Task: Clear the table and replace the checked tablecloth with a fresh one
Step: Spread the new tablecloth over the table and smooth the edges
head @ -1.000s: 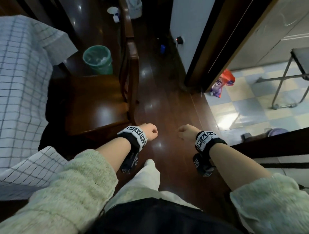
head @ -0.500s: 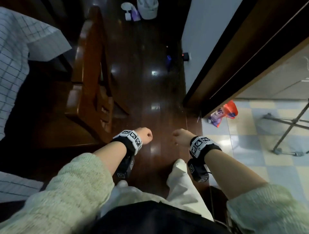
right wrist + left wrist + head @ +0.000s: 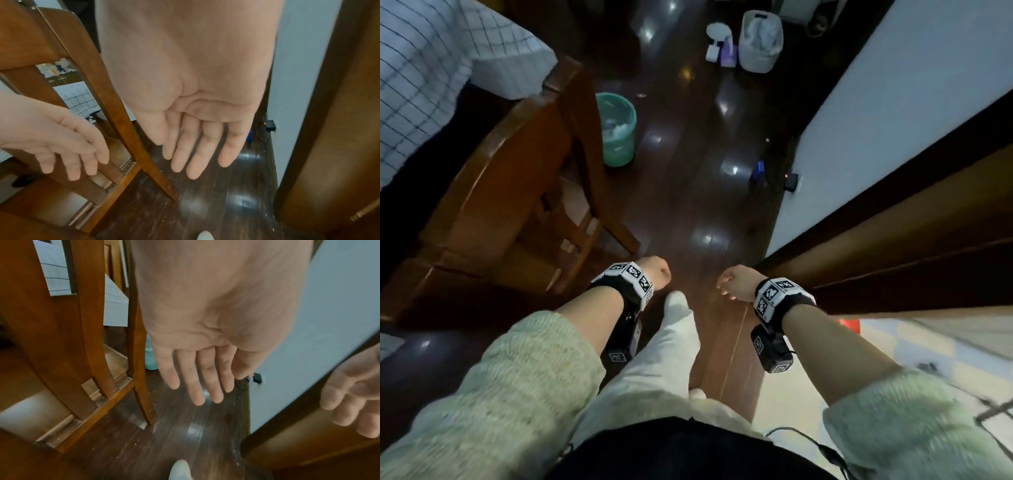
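Note:
The white checked tablecloth [image 3: 424, 78] covers the table at the upper left of the head view, its corner hanging down; a strip of it shows through the chair back [image 3: 55, 272] and again in the right wrist view [image 3: 80, 99]. My left hand [image 3: 655, 275] hangs over the dark floor beside the chair, fingers [image 3: 197, 382] straight and relaxed, holding nothing. My right hand [image 3: 732, 282] hangs a little to its right near the door frame, fingers [image 3: 195, 154] loose and empty. Both hands are well away from the cloth.
A wooden chair [image 3: 517, 192] stands between me and the table. A green waste bin [image 3: 616, 130] sits behind it; a white bin [image 3: 760, 41] and small items lie farther off. A white wall [image 3: 893, 113] and brown door frame [image 3: 893, 246] bound the right side.
I have walked forward along the floor; the chair and table have slid to the left and nearer, and the tiled room at the right has dropped out of view. Both hands stay empty.

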Action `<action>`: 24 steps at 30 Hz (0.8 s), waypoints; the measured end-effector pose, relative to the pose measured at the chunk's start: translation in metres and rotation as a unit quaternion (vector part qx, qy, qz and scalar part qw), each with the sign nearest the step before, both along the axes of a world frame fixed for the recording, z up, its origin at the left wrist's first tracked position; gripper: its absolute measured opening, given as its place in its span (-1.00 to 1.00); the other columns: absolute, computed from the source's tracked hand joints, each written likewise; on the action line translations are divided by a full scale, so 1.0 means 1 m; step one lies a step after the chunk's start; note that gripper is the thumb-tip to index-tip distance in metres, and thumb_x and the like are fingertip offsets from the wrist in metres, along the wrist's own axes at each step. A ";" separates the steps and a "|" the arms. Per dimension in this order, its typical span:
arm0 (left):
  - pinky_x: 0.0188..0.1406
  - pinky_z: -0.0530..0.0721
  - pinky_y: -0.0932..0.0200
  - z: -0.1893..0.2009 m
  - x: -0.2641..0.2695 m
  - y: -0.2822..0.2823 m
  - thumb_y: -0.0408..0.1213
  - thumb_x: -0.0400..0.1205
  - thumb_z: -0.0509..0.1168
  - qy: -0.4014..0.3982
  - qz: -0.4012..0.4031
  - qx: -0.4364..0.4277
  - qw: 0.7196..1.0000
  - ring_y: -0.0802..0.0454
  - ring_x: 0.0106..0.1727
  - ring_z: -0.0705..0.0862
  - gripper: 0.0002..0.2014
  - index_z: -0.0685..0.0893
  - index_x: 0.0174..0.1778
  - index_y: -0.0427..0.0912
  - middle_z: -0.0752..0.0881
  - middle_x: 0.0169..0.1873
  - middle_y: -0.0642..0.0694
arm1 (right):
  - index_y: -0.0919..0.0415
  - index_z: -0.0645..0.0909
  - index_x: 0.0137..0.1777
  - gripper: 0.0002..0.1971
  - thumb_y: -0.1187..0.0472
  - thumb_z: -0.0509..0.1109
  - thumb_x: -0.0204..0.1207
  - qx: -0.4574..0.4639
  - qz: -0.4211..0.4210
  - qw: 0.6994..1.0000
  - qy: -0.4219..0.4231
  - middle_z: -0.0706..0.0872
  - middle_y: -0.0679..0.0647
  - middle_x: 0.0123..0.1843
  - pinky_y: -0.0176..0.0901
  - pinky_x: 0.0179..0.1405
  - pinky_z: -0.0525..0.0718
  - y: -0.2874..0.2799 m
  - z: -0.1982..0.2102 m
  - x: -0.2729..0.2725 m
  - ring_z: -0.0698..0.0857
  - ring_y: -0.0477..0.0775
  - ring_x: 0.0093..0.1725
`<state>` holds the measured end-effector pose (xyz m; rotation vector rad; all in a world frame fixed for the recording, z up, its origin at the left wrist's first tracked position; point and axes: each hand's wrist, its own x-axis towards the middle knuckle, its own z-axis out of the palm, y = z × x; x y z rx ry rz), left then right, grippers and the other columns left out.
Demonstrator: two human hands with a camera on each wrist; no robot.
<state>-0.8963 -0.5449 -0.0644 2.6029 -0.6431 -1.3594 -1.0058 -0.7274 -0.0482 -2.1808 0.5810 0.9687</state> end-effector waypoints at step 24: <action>0.03 0.61 0.11 -0.023 0.365 -0.188 -0.14 0.66 0.16 0.067 0.341 -0.006 0.938 -0.19 0.12 0.70 -0.69 0.71 0.15 -0.20 0.74 0.12 -0.19 | 0.14 0.71 0.20 -0.73 0.17 0.22 0.64 -0.052 0.360 0.931 0.019 0.75 0.09 0.20 -0.16 0.17 0.59 -0.175 -0.019 0.530 0.68 0.13 0.22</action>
